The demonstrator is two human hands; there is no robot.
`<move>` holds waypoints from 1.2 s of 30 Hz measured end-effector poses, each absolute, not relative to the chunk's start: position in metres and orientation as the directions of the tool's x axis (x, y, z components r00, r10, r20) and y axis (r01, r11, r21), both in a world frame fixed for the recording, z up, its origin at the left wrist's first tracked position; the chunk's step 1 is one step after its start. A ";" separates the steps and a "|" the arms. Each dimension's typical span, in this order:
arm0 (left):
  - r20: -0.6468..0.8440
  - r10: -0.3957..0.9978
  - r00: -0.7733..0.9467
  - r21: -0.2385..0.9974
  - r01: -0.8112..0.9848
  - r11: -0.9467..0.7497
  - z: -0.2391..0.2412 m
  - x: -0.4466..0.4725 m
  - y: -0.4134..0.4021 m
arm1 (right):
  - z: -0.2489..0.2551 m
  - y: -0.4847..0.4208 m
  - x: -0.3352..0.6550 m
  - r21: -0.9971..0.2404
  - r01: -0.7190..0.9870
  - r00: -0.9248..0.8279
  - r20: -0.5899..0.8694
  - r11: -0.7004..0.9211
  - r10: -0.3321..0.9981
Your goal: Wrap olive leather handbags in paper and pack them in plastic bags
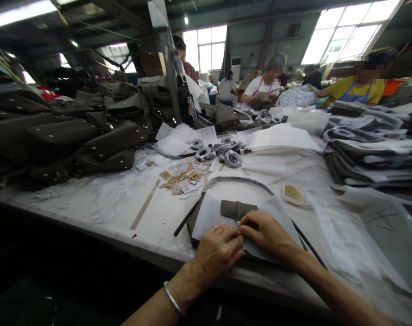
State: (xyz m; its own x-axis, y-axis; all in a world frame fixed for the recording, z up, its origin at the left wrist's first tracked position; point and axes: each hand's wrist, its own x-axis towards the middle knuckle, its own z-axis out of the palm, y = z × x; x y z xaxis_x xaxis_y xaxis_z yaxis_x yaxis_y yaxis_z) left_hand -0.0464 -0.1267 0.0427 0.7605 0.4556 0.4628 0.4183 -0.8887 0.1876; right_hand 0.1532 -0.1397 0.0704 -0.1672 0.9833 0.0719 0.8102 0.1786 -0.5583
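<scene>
A dark grey-brown handbag (198, 216) lies near the table's front edge, its front partly covered by white wrapping sheet (211, 213). Its wrapped handle (238, 179) arches away from me. At the centre, a flap with a strap (238, 209) runs down to a small gold-coloured clasp (238, 223). My right hand (265, 231) pinches at this clasp, fingers closed. From the left, my left hand (219, 249) is closed with its fingertips meeting the right ones at the clasp's lower end. The fingers hide most of the clasp. A bracelet (174, 299) circles my left wrist.
Dark bags (114, 140) are heaped at the left. Paper tags (185, 176), wrapped strap coils (232, 158) and white sheets (280, 138) lie beyond the handbag. A small tray (294, 194) stands to its right, near stacked wrapped bags (362, 158). Several people work farther back.
</scene>
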 end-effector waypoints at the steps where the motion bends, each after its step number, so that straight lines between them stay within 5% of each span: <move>1: 0.469 0.460 0.754 0.179 0.429 -0.885 0.043 -0.046 -0.128 | 0.069 -0.140 0.153 -0.541 0.817 -0.177 0.095 0.200 0.980; 7: 0.499 0.433 0.751 0.124 0.433 -0.893 0.032 -0.043 -0.125 | 0.057 -0.145 0.138 -0.298 0.933 -0.138 0.223 0.202 0.965; 13: 0.581 0.337 0.741 0.000 0.414 -0.910 0.015 -0.039 -0.117 | 0.043 -0.139 0.133 -0.247 0.956 -0.096 0.236 0.155 0.967; 19: 0.713 0.239 0.659 -0.083 0.417 -0.905 -0.009 -0.031 -0.105 | 0.039 -0.134 0.134 0.037 0.862 -0.451 0.512 0.506 0.731; 24: 0.703 0.279 0.654 -0.019 0.408 -0.913 -0.008 -0.035 -0.108 | 0.058 -0.133 0.140 -0.028 0.766 -0.580 0.402 0.643 0.708; 30: 0.729 0.297 0.616 0.089 0.346 -0.934 0.003 -0.041 -0.111 | 0.096 -0.149 0.142 -0.225 0.876 -0.355 0.298 0.426 0.886; 36: 0.733 0.292 0.615 0.080 0.348 -0.934 0.008 -0.040 -0.113 | 0.051 -0.164 0.153 -0.106 0.919 -0.296 0.451 0.379 0.842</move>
State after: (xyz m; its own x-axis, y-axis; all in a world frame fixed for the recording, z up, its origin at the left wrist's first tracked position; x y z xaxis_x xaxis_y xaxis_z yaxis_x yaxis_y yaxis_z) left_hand -0.0404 -0.1127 0.0075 0.6149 0.2918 0.7326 0.3484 -0.9340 0.0795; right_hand 0.1527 -0.1637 0.0507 -0.2955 0.8421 0.4511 0.9192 0.3793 -0.1059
